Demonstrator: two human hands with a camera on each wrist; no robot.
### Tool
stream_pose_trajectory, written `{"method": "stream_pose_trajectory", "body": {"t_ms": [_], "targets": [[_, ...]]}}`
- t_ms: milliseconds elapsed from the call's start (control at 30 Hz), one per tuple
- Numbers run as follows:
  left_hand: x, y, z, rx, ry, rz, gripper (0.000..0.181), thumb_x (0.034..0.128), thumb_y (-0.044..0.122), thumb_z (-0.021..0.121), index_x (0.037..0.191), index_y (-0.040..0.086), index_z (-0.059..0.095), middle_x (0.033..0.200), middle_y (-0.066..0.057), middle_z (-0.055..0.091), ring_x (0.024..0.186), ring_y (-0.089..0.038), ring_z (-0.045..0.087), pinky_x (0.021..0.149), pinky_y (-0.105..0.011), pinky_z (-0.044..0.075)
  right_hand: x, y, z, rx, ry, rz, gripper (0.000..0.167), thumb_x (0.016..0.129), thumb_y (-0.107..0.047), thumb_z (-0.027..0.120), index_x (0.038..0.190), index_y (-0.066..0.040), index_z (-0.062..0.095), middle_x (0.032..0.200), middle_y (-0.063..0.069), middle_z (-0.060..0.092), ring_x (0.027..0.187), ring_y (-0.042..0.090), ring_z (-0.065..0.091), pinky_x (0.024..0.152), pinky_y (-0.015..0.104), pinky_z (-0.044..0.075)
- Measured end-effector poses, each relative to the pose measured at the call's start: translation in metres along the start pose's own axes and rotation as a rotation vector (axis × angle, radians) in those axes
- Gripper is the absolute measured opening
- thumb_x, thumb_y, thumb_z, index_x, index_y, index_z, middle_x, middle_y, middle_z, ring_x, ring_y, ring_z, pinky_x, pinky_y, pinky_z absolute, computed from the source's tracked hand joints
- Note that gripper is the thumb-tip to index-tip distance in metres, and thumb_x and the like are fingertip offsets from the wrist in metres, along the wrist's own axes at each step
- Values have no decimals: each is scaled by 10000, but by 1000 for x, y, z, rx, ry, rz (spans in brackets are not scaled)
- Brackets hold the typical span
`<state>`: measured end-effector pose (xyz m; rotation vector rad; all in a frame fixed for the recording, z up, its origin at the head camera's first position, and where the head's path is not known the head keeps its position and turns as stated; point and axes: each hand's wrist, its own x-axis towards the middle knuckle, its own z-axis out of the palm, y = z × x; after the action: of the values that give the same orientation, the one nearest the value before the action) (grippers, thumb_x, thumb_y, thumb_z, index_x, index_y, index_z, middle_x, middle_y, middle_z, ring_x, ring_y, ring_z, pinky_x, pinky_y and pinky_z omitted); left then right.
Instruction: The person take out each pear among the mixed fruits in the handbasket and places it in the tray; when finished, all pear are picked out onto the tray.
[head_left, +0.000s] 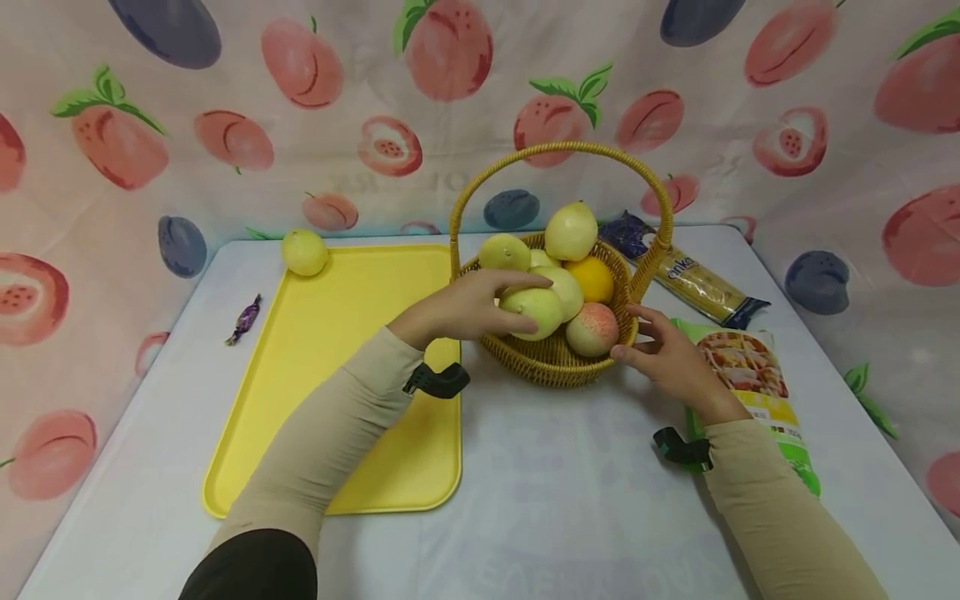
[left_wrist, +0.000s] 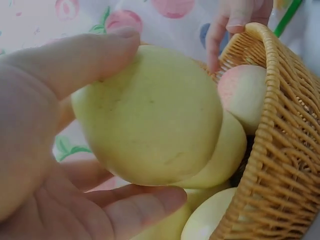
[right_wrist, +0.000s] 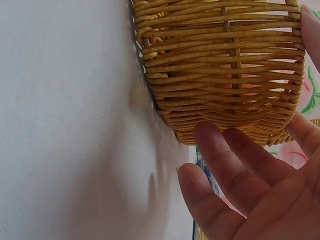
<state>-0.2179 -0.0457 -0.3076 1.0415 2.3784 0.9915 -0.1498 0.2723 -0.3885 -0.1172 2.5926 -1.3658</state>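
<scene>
A wicker basket (head_left: pixel 551 371) with a tall arched handle holds several fruits. My left hand (head_left: pixel 468 308) grips a round yellow-green fruit (left_wrist: pixel 150 115) at the basket's left side, thumb and fingers on opposite sides of it. Around that fruit lie more yellow-green fruits (head_left: pixel 572 231), an orange (head_left: pixel 590 279) and a pink-and-cream peach (head_left: pixel 592 329). My right hand (head_left: pixel 675 362) holds the basket's right rim near the handle's foot. In the right wrist view, its fingers (right_wrist: pixel 235 170) lie by the outside of the woven wall, with the thumb up at the rim.
A yellow tray (head_left: pixel 352 333) lies left of the basket, with another yellow-green fruit (head_left: pixel 304 252) at its far left corner. A purple wrapped candy (head_left: pixel 246 320) is left of the tray. Behind and right of the basket are a pasta packet (head_left: pixel 701 279) and a green food bag (head_left: pixel 757 383).
</scene>
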Motion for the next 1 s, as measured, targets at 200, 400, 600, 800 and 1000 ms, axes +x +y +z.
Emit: {"method": "stream_pose_trajectory", "body": {"t_ms": [200,400,600,800,1000], "targets": [[-17,-4,-10,-55,78,28,585,931,342,729,1469,215,538,1469,-7,497,1211,-167,502,953,-372,468,-1,-2,1,1,-1,13,835,971,-400,667,1607,-119,204,1543,322,293,1259,484,495,975,619,445],[-38,-6,-21,-50,129,5,545,930,316,729,1441,231,562,1432,-5,523,1232,-169,506,976,-392,461,-1,-2,1,6,-2,20,842,969,-407,667,1607,-116,200,1544,319,292,1261,481,493,975,614,448],[-57,-11,-30,-89,159,-4,538,931,281,738,1435,196,571,1429,-6,527,1323,-188,469,1038,-400,426,-1,-1,0,-4,4,23,865,957,-442,671,1607,-119,201,1547,316,292,1263,486,491,975,622,444],[-75,-23,-38,-99,217,-22,523,924,217,750,1416,147,590,1438,-36,532,1349,-206,451,1088,-428,383,0,0,1,3,-1,23,877,953,-446,676,1610,-120,194,1545,311,300,1256,479,498,970,611,453],[-90,-38,-50,-94,273,-51,529,923,182,750,1419,103,582,1451,-74,526,1365,-248,440,1099,-431,376,1,0,0,-6,-1,29,891,944,-473,676,1610,-128,196,1547,310,297,1252,477,500,964,616,455]]}}
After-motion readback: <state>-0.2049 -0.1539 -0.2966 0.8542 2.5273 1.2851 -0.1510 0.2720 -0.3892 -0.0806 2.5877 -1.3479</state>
